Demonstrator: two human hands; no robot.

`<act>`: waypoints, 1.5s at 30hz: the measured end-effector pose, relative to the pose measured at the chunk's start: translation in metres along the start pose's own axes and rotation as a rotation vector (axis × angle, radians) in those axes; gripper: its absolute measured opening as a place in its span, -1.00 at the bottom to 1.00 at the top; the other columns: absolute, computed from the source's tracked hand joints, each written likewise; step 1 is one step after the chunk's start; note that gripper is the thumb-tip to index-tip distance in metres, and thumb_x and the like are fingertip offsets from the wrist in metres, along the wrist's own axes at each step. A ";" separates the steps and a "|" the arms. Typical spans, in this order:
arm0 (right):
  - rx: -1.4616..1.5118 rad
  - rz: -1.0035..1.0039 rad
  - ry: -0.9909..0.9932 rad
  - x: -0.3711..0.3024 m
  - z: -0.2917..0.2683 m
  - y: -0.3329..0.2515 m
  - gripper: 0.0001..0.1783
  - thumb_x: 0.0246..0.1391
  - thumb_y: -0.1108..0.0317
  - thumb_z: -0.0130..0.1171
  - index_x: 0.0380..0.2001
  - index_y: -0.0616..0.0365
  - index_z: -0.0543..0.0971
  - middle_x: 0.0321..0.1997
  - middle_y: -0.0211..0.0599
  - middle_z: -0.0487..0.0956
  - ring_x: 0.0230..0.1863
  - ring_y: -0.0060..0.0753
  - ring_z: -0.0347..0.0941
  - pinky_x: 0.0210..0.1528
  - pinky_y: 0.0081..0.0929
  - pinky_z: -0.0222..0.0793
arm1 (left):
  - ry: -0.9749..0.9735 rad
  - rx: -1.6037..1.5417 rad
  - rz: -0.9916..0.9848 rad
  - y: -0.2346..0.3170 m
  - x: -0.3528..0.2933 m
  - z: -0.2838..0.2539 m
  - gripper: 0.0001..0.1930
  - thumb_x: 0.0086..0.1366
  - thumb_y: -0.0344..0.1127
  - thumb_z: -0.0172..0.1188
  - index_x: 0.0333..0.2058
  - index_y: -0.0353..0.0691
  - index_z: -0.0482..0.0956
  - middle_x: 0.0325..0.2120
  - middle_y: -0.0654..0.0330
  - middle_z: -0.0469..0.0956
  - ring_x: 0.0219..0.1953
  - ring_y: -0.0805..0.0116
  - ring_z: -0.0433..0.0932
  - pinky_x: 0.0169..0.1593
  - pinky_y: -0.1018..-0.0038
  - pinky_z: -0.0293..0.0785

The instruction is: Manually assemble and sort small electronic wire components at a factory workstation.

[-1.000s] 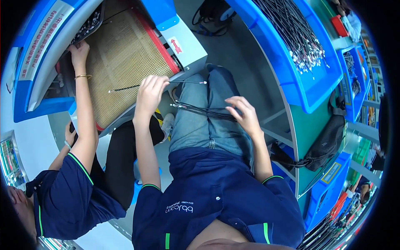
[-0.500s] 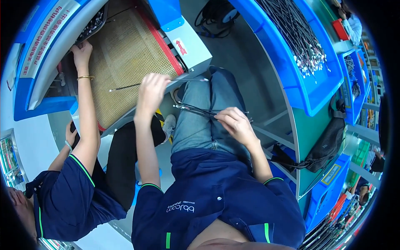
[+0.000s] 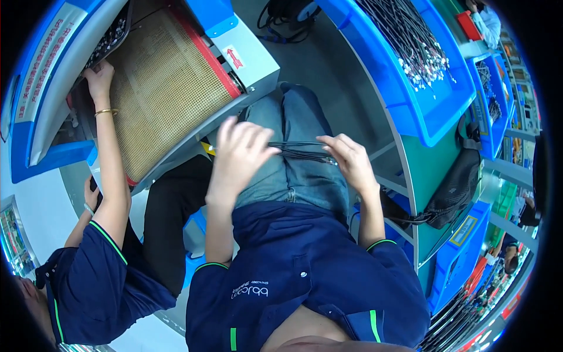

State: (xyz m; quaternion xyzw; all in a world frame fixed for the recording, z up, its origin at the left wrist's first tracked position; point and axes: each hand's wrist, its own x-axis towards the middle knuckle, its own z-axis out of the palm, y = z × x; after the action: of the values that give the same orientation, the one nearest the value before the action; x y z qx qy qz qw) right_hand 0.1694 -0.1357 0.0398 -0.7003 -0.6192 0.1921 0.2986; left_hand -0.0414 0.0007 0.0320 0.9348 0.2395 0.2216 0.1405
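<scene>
A bundle of thin black cables (image 3: 305, 154) with small end connectors lies across my lap, above my jeans. My right hand (image 3: 352, 159) is closed on the bundle's right end, with thumb and fingertips pinching the strands. At the left end of the cables is my left hand (image 3: 240, 158), its fingers curled and somewhat smeared by motion. Upper strands run straight from its thumb side to my right fingertips. The left palm hides the cables' left tips.
Ahead on the left is a machine with a tan mesh conveyor belt (image 3: 164, 76), where a co-worker's hand (image 3: 99, 76) reaches beside a dark tray of parts (image 3: 111, 38). On the right, a blue bin (image 3: 431, 126) holds many black cables, beside a black mesh bag (image 3: 454, 188) on a green table.
My left hand has come from beside the belt, with its loose cables, down and right to the bundle. My right hand has risen and shifted slightly right. The head view has shifted a little.
</scene>
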 end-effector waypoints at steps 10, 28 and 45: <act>0.069 0.118 -0.011 -0.031 -0.029 0.037 -0.80 0.11 0.43 0.11 -0.18 0.16 0.56 -0.51 -0.23 0.37 -0.48 -0.31 0.35 -0.39 -0.45 0.28 | 0.066 -0.314 -0.109 0.001 -0.024 -0.010 -0.79 0.05 -0.55 0.24 -0.27 -0.31 0.56 -0.46 0.10 0.53 -0.38 0.20 0.51 -0.31 0.39 0.44; -0.052 0.123 -0.028 -0.037 -0.054 0.063 -0.79 0.01 0.26 0.24 -0.26 0.04 0.60 -0.46 -0.32 0.51 -0.45 -0.30 0.45 -0.42 -0.41 0.36 | 0.133 -0.231 -0.085 0.008 -0.032 -0.002 -0.82 -0.06 -0.60 0.28 -0.41 -0.32 0.56 -0.53 0.14 0.54 -0.45 0.23 0.54 -0.37 0.44 0.46; 0.122 0.010 0.210 -0.066 -0.084 0.090 -0.80 -0.10 0.52 0.30 -0.32 0.16 0.59 -0.35 -0.30 0.59 -0.33 -0.39 0.53 -0.32 -0.53 0.42 | 0.174 -0.206 -0.221 0.024 -0.046 0.018 -0.91 0.06 -0.61 0.23 -0.41 -0.36 0.56 -0.46 0.11 0.58 -0.37 0.24 0.56 -0.23 0.46 0.46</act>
State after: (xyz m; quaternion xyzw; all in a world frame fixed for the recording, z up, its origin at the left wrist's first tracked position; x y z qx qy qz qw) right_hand 0.2805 -0.2203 0.0373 -0.7002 -0.5681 0.1565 0.4031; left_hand -0.0596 -0.0457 0.0093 0.8608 0.3281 0.3081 0.2377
